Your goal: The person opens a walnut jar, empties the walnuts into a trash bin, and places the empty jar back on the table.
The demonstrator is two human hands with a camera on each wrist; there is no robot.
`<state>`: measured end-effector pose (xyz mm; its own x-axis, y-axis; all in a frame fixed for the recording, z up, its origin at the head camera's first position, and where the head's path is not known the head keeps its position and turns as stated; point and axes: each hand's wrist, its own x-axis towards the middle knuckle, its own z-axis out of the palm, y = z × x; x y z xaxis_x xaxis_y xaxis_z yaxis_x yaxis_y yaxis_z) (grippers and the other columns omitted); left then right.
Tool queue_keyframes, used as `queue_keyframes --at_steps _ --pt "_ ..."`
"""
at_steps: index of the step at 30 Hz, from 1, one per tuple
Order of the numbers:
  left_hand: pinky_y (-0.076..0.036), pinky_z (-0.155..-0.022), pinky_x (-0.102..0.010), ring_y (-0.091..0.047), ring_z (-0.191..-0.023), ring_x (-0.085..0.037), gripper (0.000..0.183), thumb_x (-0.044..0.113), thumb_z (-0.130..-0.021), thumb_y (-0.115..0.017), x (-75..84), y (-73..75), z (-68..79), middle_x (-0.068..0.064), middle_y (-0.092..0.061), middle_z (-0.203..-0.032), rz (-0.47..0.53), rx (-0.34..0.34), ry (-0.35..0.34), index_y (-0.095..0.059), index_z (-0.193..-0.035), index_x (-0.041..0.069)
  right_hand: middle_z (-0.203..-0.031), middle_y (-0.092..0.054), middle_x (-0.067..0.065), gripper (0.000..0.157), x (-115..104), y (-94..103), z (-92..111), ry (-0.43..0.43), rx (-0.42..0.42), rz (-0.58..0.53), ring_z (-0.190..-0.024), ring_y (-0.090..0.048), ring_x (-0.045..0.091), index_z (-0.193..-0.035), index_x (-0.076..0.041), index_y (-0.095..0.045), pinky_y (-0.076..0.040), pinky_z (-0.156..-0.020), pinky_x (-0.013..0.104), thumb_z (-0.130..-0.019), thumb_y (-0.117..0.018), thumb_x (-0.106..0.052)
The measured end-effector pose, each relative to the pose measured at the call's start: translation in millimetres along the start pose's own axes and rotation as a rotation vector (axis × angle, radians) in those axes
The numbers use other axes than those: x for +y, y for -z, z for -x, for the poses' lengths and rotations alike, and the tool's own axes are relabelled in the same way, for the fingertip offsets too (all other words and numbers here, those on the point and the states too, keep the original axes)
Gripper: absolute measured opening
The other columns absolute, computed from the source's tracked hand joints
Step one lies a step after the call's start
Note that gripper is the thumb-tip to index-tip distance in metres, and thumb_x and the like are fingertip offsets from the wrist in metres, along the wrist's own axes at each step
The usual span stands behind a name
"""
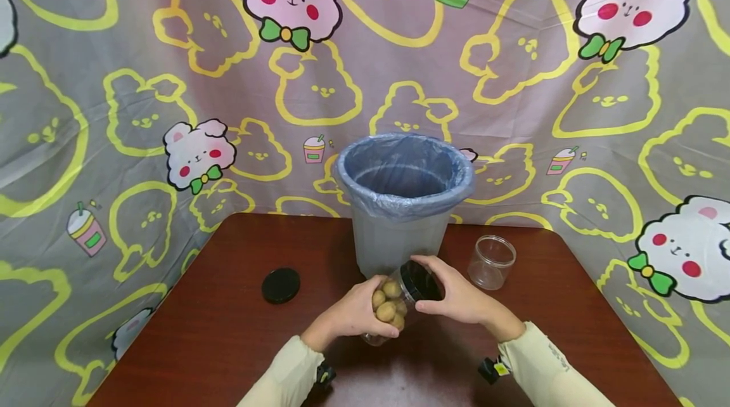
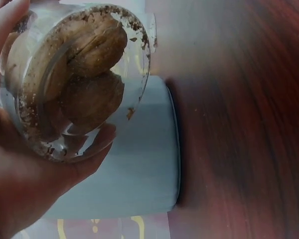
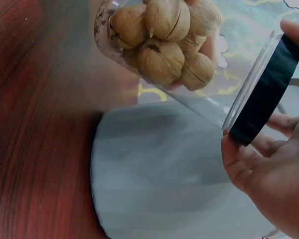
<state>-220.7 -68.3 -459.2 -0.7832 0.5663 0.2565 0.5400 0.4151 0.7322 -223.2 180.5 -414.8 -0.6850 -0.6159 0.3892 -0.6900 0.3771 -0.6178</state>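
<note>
A clear jar (image 3: pixel 202 102) holding several walnuts (image 3: pixel 162 62) is tilted in front of the bin, raised off the table. Its black lid (image 1: pixel 421 281) sits on the mouth, toward the upper right. My left hand (image 1: pixel 356 310) grips the jar's body near the base. Around the rim of that black lid curl the thumb and fingers of my right hand (image 1: pixel 453 288). In the left wrist view, brown crumbs show in the jar's bottom (image 2: pixel 132 37), with walnuts (image 2: pixel 92 94) above them. Part of the lid is hidden behind the right hand.
A grey bin (image 1: pixel 399 232) with a blue plastic liner (image 1: pixel 405 204) stands at the table's back middle. Right of it is a second clear jar (image 1: pixel 492 262), without a lid. Another black lid (image 1: pixel 281 285) lies on the brown table (image 1: pixel 217 331) at left. Patterned cloth (image 1: pixel 393 77) hangs behind.
</note>
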Motion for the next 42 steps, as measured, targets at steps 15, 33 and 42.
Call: queue_keyframes --at_steps 15,33,42 --pt "-0.049 -0.071 -0.023 -0.059 -0.082 -0.006 0.075 0.035 -0.06 -0.089 -3.1 2.2 -0.9 0.007 -0.059 -0.098 0.055 -0.071 -0.01 -0.05 -0.121 0.014 -0.133 -0.045 0.005 0.078 2 5.4 1 0.09 -0.074 -0.109 -0.114 -0.048 0.026 -0.139 0.002 -0.036 -0.041 -0.094 0.034 -0.077 -0.077 -0.019" --pt "-0.048 -0.075 -0.023 -0.059 -0.086 -0.005 0.082 0.035 -0.058 -0.089 -5.1 3.7 2.0 0.007 -0.061 -0.102 0.016 -0.013 -0.01 -0.049 -0.127 0.013 -0.133 -0.045 0.004 0.078 7 9.9 4 0.064 -0.014 -0.07 -0.116 -0.047 0.028 -0.14 -0.001 -0.037 -0.039 -0.096 0.037 -0.077 -0.078 -0.021" --pt "-0.049 -0.075 -0.024 -0.059 -0.086 -0.006 0.083 0.034 -0.058 -0.089 -6.7 8.3 4.8 0.005 -0.061 -0.102 0.011 0.015 -0.026 -0.049 -0.127 0.01 -0.131 -0.047 0.004 0.079 13 13.0 9 0.049 0.001 -0.048 -0.113 -0.049 0.029 -0.139 0.0 -0.038 -0.041 -0.094 0.037 -0.075 -0.079 -0.021"
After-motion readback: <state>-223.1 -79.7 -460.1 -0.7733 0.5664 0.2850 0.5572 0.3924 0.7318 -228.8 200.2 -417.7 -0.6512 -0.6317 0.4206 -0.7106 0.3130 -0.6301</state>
